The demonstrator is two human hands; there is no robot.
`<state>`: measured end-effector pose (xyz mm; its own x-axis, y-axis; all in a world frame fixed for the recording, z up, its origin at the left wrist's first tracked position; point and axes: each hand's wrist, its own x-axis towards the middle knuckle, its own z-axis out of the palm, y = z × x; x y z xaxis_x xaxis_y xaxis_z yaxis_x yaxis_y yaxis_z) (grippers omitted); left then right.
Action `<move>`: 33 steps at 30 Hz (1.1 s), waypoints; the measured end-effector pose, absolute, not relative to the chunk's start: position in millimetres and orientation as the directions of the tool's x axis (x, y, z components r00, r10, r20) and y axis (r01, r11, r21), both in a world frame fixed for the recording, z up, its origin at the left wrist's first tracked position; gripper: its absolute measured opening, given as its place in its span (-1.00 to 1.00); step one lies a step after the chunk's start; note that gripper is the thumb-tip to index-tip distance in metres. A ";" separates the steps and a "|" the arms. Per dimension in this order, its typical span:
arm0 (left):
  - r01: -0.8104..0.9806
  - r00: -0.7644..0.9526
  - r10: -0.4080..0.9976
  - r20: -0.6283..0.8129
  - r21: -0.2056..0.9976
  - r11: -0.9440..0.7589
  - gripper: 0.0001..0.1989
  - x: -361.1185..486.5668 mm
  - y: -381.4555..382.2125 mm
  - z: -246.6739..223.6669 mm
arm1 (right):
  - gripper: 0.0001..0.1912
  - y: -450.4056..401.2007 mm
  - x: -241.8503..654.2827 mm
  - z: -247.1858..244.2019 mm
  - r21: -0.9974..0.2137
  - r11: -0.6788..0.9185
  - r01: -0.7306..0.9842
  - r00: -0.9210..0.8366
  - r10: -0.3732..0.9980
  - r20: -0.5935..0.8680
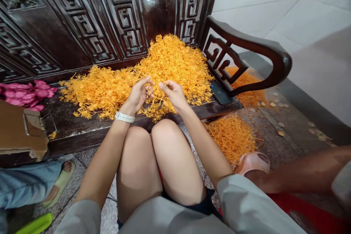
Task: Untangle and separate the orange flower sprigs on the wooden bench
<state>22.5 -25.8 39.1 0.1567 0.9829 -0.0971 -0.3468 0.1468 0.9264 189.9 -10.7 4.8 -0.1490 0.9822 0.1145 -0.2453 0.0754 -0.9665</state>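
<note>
Both of my hands are raised over a heap of yellow-orange artificial flower pieces [175,58], thin-stemmed with small branching heads, on a dark carved wooden bench [82,139]. My left hand [138,95], with a white watch band [124,117] at the wrist, has its fingers curled round a thin orange flower stem [157,97]. Close by on the right, my right hand [174,95] pinches thumb and forefinger together at the same piece. Its exact grip is too small to make out. The stem hangs between the two hands, above the heap's front edge.
A dark phone [221,93] lies by the curved armrest [255,44]. Pink artificial flowers [27,93] and a cardboard box [22,128] are at left. Loose orange stems [233,135] pile on the floor. Other people's legs and feet show on both sides, including a pink shoe [253,162].
</note>
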 end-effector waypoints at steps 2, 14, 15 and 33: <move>-0.342 0.060 0.997 -0.044 0.938 0.062 -0.69 21.5 -23.0 37.9 | -0.63 -9.6 200.8 6.8 -0.973 0.203 -0.111 -0.070 0.975 0.212; -0.445 -0.360 0.922 -0.145 0.895 -0.033 -0.66 20.8 -8.6 35.9 | -0.52 -109.9 186.2 36.4 -0.980 -0.072 -0.185 -0.687 0.722 0.077; -0.478 -0.403 0.896 -0.188 0.878 -0.031 -0.67 16.0 -7.3 34.6 | -0.57 -120.5 184.9 44.7 -0.979 -0.120 -0.167 -0.872 0.482 0.090; -0.274 0.025 0.999 0.047 0.961 -0.039 -0.89 20.5 -21.9 26.1 | -0.74 -26.7 196.5 15.1 -0.950 0.310 -0.033 0.112 0.946 0.305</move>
